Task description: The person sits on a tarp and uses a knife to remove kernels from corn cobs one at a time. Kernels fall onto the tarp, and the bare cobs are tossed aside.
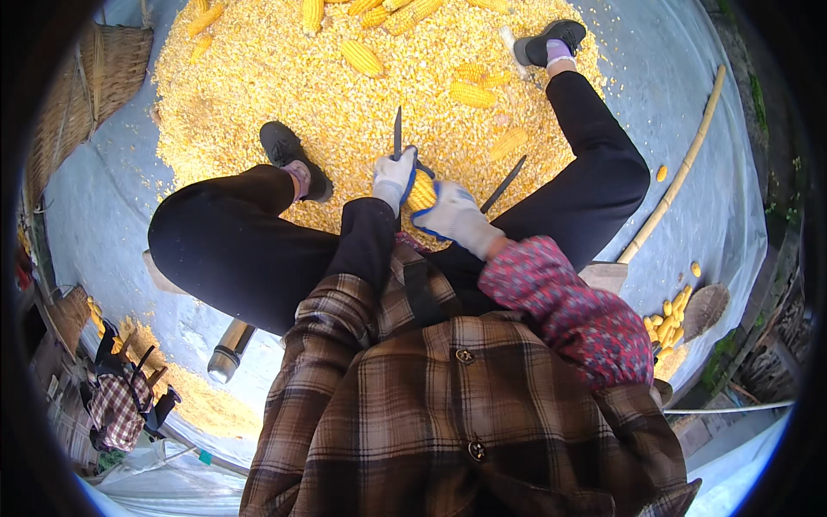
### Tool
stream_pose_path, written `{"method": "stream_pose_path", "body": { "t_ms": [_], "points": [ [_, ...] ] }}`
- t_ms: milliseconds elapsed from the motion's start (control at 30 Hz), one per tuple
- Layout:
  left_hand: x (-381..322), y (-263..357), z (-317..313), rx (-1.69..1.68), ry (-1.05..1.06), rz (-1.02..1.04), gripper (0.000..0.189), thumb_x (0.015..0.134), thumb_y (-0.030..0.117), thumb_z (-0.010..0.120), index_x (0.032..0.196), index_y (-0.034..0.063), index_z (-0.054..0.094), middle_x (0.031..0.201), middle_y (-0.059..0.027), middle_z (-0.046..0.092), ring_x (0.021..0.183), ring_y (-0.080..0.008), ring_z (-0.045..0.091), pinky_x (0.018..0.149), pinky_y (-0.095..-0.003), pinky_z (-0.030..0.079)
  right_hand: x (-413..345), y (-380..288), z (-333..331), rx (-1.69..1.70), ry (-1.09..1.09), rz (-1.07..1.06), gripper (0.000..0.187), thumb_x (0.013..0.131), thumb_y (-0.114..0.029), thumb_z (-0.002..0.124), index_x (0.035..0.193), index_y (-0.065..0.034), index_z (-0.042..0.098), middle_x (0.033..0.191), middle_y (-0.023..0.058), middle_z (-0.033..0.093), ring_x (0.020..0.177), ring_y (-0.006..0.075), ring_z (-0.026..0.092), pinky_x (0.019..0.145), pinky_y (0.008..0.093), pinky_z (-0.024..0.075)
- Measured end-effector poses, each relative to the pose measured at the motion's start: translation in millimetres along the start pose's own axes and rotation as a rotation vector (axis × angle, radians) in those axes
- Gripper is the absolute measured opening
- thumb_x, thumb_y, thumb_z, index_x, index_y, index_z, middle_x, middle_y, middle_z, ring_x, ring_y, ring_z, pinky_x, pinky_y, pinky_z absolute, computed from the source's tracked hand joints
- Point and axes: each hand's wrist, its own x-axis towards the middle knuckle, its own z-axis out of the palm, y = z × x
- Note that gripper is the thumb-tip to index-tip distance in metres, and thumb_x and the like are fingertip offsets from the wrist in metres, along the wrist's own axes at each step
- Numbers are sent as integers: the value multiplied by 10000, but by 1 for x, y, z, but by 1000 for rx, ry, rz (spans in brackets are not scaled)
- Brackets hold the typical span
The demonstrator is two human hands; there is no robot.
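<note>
Both my hands wear white knit gloves with blue coating. My left hand (pixel 393 179) is closed around a dark, narrow metal tool (pixel 397 129) whose pointed end sticks up, and it rests against one end of a yellow corn cob (pixel 421 192). My right hand (pixel 455 213) grips the other side of that cob, between my knees. A second dark, pointed bar (pixel 504 185) slants up beside my right thigh; its lower end is hidden. Loose corn kernels (pixel 245 97) lie in a wide heap before me, with several corn cobs (pixel 362 58) on top.
A woven basket (pixel 119 71) lies at the upper left. A bamboo pole (pixel 678 174) rests on the grey sheet (pixel 639 110) at right, with a cob pile (pixel 669 323) and shallow basket (pixel 706 311) below. Another person (pixel 119 404) sits at the lower left near more kernels.
</note>
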Motion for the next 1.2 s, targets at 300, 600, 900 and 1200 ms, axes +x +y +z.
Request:
{"method": "stream_pose_path", "body": {
  "t_ms": [300, 600, 900, 1200],
  "points": [
    [-2, 0, -5, -147, -228, -113, 449, 806, 466, 568, 976, 54, 629, 808, -40, 628, 681, -164, 594, 641, -271, 488, 8, 16, -4, 465, -151, 156, 282, 657, -173, 723, 846, -3, 602, 630, 51, 598, 516, 114, 573, 467, 258, 478],
    [1, -2, 6, 65, -32, 160, 336, 764, 338, 643, 826, 8, 648, 708, -59, 623, 636, -145, 565, 591, -288, 454, 20, -9, 7, -145, 48, -2, 448, 604, -294, 693, 922, 4, 586, 825, 188, 632, 801, 318, 621, 732, 360, 492],
    [-7, 9, 8, 24, -241, -34, 425, 816, 401, 583, 864, -16, 645, 777, -85, 651, 654, -170, 599, 608, -269, 476, 23, 25, 4, 451, -192, 103, 427, 602, -222, 758, 919, -4, 572, 681, 106, 608, 554, 172, 594, 499, 296, 487],
    [-6, 9, 4, 402, 173, 144, 326, 756, 340, 650, 815, 20, 658, 589, -55, 596, 563, -152, 564, 565, -280, 449, 23, 0, 12, 13, 65, -48, 531, 595, -291, 739, 993, -5, 537, 846, 163, 618, 773, 270, 616, 691, 342, 488]
  ]
}}
